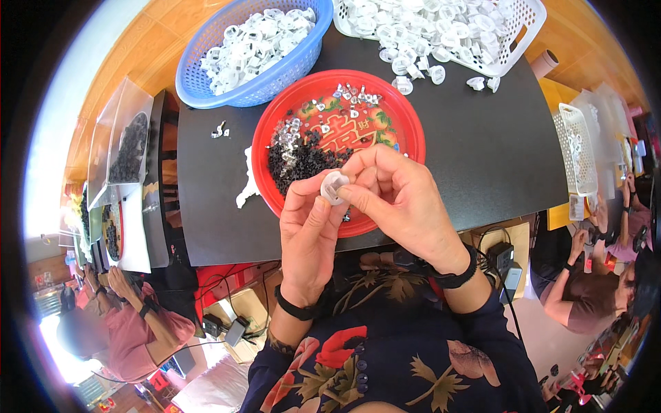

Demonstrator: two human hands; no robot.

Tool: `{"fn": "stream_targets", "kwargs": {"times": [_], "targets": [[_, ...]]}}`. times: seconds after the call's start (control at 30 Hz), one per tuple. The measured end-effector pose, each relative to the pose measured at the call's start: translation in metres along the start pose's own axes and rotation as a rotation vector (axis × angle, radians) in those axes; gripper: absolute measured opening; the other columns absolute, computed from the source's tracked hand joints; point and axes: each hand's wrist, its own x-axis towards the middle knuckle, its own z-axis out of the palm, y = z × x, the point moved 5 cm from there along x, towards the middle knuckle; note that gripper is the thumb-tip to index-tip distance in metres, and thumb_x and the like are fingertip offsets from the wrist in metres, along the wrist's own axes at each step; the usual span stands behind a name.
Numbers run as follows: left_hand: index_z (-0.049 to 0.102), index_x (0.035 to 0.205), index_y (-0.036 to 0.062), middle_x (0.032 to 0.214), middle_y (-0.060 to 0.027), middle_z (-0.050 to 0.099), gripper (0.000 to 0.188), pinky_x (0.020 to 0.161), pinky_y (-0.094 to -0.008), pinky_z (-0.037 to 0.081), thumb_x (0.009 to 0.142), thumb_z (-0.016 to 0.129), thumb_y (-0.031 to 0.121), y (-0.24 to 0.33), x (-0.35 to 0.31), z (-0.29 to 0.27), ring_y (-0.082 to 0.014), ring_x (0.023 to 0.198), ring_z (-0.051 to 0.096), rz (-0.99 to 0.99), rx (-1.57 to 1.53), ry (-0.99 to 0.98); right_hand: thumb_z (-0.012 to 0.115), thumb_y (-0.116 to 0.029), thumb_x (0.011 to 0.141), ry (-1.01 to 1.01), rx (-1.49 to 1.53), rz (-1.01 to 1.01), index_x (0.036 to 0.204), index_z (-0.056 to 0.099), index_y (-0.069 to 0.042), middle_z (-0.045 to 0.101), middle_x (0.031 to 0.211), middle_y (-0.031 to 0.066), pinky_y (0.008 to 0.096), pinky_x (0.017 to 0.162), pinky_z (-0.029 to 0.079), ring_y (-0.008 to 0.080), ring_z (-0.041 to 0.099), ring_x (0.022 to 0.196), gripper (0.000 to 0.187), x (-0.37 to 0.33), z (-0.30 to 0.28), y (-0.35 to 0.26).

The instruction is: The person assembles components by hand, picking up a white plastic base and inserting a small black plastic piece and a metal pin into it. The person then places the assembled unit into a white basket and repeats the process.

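Observation:
Over the near edge of a red round tray (pixel 413 131), my left hand (pixel 308 224) pinches a small white round plastic part (pixel 334 186) between thumb and fingers. My right hand (pixel 403 199) meets it from the other side, its thumb pressed on the part's face. The right index finger is bent in a pinch; whether a smaller piece sits between those fingertips is hidden. In the tray lie a heap of small black pieces (pixel 292 165) and several clear or metallic little pieces (pixel 354 95).
A blue basket (pixel 255 93) and a white basket (pixel 520 45), both full of white parts, stand at the table's far side. Some parts lie loose beside the white one. A white cloth or paper (pixel 246 186) lies left of the tray. People work at both sides.

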Motion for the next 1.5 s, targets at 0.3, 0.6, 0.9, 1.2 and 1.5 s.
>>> {"fn": "stream_targets", "kwargs": {"times": [0.3,0.6,0.9,1.2,1.5], "targets": [[0.06,0.123,0.0023,0.133,-0.0113,0.061,0.023,0.105,-0.0381,0.05,0.1,0.06,0.004,0.007,0.001,0.005,-0.0213,0.121,0.061,0.127,0.335,-0.045,0.074,-0.01,0.091,0.038,-0.039,-0.064,0.099,0.066,-0.001,0.06,0.066,-0.0019,0.0219,0.052,0.04,0.002,0.051,0.059,0.015,0.004,-0.009,0.007],[0.049,0.142,0.0017,0.124,-0.0097,0.063,0.038,0.104,-0.0391,0.053,0.106,0.053,0.014,0.018,0.006,-0.02,-0.0229,0.115,0.064,0.029,0.065,0.027,0.069,-0.013,0.09,0.207,-0.924,-0.311,0.091,0.07,-0.006,0.067,0.08,0.0085,0.0388,0.066,0.046,0.0268,0.067,0.074,0.007,0.008,-0.057,-0.018],[0.052,0.139,0.0015,0.122,-0.0098,0.064,0.035,0.101,-0.0392,0.054,0.107,0.05,0.016,0.016,0.008,-0.023,-0.0202,0.113,0.063,0.009,-0.014,0.035,0.071,-0.014,0.084,-0.025,-1.275,-0.408,0.091,0.071,-0.014,0.06,0.085,0.0037,0.0397,0.081,0.041,0.0239,0.062,0.087,0.007,0.007,-0.02,0.0],[0.057,0.129,0.0006,0.116,-0.0098,0.066,0.028,0.088,-0.0317,0.053,0.105,0.053,0.015,0.017,0.007,-0.014,-0.0176,0.101,0.065,-0.031,0.113,0.008,0.062,-0.013,0.083,-0.19,-1.465,-0.516,0.083,0.069,-0.005,0.065,0.086,0.0093,0.0382,0.076,0.048,0.024,0.068,0.083,0.01,0.007,0.003,0.007],[0.062,0.12,0.003,0.104,0.0003,0.061,0.019,0.088,-0.0244,0.046,0.101,0.061,0.007,0.024,0.0,-0.004,-0.0073,0.096,0.058,0.186,0.523,0.009,0.062,-0.014,0.09,-0.017,-1.181,-0.409,0.09,0.066,-0.002,0.067,0.087,0.0132,0.0388,0.07,0.051,0.0317,0.069,0.081,0.013,0.015,-0.01,-0.003]]}}
